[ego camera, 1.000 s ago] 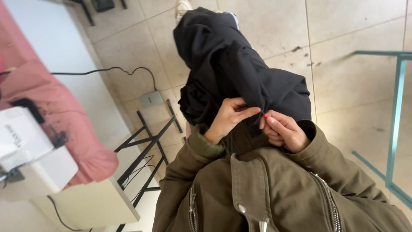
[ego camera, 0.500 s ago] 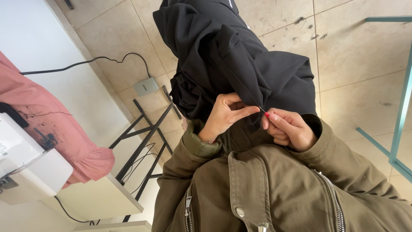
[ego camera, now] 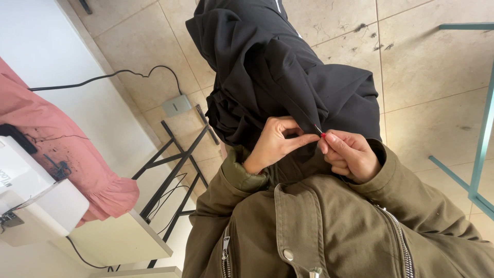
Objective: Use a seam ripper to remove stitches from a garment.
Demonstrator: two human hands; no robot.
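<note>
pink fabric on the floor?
No, the pink fabric lies draped over the white table beside the white sewing machine, clear of the tiled floor.

We spot one label: dark print on the white sewing machine (ego camera: 31, 201) at far left, beside the pink garment (ego camera: 62, 154). No packages, signs or screens.
</note>
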